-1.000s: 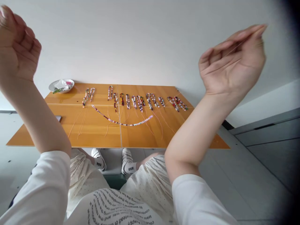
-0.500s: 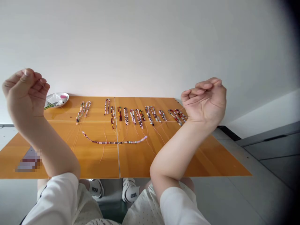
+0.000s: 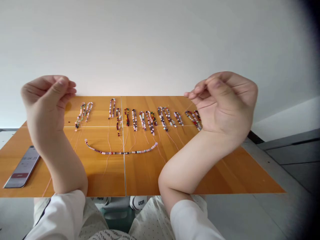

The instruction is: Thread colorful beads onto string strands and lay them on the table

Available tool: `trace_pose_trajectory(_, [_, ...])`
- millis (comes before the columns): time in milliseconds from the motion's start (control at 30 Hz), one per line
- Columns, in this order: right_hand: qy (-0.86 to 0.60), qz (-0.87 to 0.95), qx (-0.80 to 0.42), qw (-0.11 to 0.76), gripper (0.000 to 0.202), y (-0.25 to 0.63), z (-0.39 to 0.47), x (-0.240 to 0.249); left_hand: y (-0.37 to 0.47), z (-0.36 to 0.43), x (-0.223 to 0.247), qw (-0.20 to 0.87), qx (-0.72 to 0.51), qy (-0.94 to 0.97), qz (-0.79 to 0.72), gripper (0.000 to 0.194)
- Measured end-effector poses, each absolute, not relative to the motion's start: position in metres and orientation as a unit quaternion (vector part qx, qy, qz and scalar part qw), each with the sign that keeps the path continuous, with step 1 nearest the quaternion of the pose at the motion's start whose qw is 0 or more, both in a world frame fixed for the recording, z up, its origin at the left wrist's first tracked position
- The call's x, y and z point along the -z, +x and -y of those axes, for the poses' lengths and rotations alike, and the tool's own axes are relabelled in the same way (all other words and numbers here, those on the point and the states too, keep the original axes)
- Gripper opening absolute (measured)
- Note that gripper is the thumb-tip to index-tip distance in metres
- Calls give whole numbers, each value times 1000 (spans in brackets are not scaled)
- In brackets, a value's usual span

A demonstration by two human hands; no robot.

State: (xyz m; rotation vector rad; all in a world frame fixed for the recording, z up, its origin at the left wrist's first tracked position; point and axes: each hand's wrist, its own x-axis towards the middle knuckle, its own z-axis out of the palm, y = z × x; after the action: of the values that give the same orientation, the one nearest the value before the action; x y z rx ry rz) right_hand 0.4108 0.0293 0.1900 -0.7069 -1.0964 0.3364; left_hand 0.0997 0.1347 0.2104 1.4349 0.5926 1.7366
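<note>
Both hands are raised above the table, well apart, with the elbows low at its front edge. The fingers of my left hand [image 3: 48,96] are bent, thumb pressed to the forefinger; anything in the pinch is too small to make out. My right hand [image 3: 226,100] pinches thumb against fingertips in the same way, and what it may hold cannot be seen. Below and between them a strand of beads [image 3: 120,153] lies in a shallow curve on the wood. Farther back, several looped bead strings [image 3: 163,118] lie in a row, some with thin orange threads trailing forward.
A phone [image 3: 22,166] lies at the left on the orange-brown table [image 3: 142,181]. At the back left are a looped pair of bead strings [image 3: 83,113] and a dark loose bead [image 3: 69,122]. A plain wall [image 3: 160,46] rises behind, with a grey cabinet [image 3: 297,153] at right.
My left hand has moved right and now covers where the white plate showed. My right hand has shifted slightly right, its thumb now against the fingers. The view has tilted a little.
</note>
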Motion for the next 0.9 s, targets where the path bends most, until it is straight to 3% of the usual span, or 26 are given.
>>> trace_pose_trajectory(100, [-325, 542, -155, 760, 15, 394, -36, -191, 121, -123, -207, 370, -663, 608, -234, 11])
trace_pose_trajectory(433, [-401, 601, -169, 671, 12, 322, -47, -192, 164, -103, -192, 456, -571, 657, -185, 10])
trace_pose_trajectory(900, [-395, 609, -151, 671, 12, 305, -42, -192, 168, -97, -192, 473, -572, 653, -153, 8])
